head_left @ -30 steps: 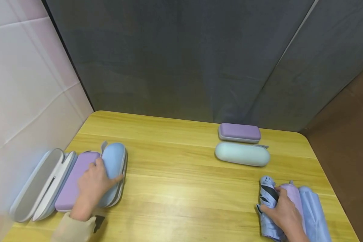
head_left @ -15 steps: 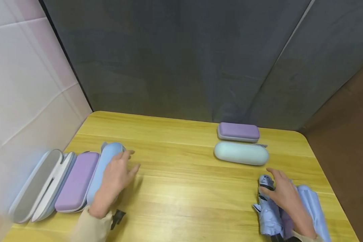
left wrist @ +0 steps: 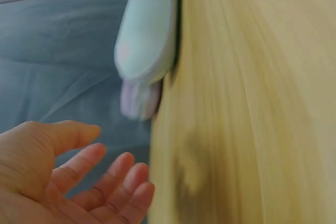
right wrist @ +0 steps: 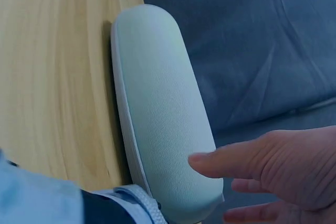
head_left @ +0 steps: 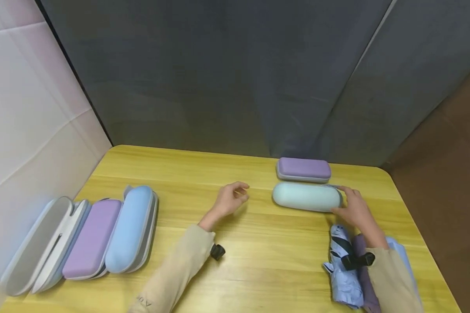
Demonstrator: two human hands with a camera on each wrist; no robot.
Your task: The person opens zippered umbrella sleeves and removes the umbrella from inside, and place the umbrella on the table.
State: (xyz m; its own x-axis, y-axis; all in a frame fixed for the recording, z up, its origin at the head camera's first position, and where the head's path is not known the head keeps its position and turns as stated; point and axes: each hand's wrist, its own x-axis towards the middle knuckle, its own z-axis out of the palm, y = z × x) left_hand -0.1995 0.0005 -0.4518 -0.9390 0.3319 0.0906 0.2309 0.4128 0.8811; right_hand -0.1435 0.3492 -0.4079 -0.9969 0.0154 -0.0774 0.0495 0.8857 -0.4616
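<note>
A mint-green zip case (head_left: 306, 196) lies crosswise on the right half of the table. My right hand (head_left: 356, 211) is at its right end, thumb on the near side and fingers toward the far side. In the right wrist view, the straight thumb (right wrist: 226, 162) overlaps the ribbed surface of the case near one end, and the fingers extend beyond it. My left hand (head_left: 226, 201) is over the middle of the table, left of the mint case, fingers loosely bent and holding nothing. The left wrist view shows these fingers (left wrist: 113, 190) spread apart, pointing toward the table.
Behind the mint case sits a smaller purple case (head_left: 303, 169). On the left stand an open grey-lined case (head_left: 43, 243), a purple case (head_left: 92, 239) and a light blue case (head_left: 131, 230). Folded umbrellas, including a patterned blue one (head_left: 345, 278), lie below my right forearm.
My left hand has left the blue case and moved right to mid-table. My right hand has moved from the umbrellas up to the mint case. The view has shifted slightly.
</note>
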